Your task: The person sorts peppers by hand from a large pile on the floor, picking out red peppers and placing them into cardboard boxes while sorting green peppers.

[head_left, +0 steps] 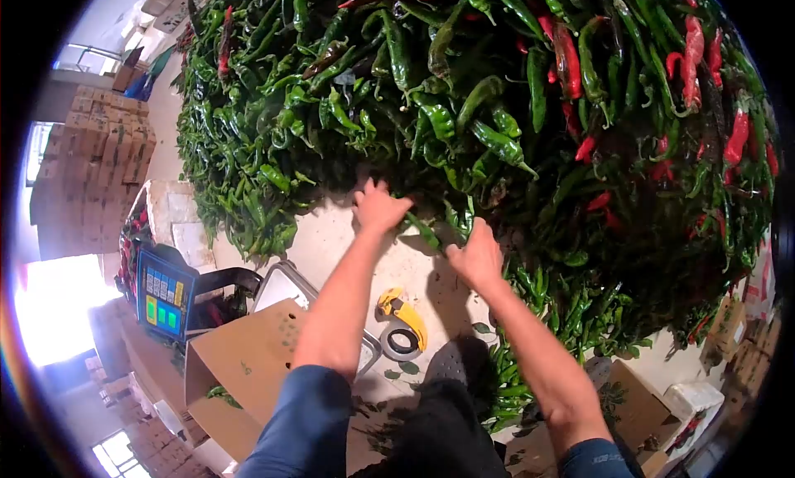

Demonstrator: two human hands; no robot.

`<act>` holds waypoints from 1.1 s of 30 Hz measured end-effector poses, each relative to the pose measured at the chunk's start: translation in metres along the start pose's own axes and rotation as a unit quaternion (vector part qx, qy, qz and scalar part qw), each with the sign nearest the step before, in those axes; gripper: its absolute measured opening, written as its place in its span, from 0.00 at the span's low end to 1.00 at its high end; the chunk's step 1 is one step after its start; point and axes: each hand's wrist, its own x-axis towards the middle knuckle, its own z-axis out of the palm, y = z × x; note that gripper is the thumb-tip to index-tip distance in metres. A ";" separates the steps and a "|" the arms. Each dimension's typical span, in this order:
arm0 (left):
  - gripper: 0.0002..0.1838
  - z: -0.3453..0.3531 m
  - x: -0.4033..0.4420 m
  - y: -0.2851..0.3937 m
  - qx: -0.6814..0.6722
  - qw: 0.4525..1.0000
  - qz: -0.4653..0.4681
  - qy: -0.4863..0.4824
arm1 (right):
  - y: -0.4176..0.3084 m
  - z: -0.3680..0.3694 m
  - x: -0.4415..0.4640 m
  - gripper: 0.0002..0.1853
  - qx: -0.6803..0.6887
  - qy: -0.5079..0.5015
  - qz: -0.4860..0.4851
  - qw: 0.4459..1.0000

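A large heap of long green peppers [397, 56], with some red ones among them, fills the upper part of the view. My left hand [381, 209] reaches to the heap's lower edge with its fingers apart, and I see nothing held in it. Between my hands, a green pepper [424, 231] hangs at a slant, close to the left thumb. My right hand [479, 256] is closed, thumb against fingers, on a green pepper [469, 209] whose end shows above the knuckles. What lies inside the right palm is hidden.
A yellow tape dispenser [404, 317] lies on the floor between my arms. At left stand an open cardboard box [248, 350], a scale with a lit display [166, 296] and stacked cartons [95, 163]. Another box [638, 403] is at lower right.
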 end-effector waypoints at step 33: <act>0.46 -0.144 -0.322 -0.023 -0.752 0.641 0.154 0.003 | -0.163 -0.099 -0.211 0.30 0.003 0.007 -0.382 0.924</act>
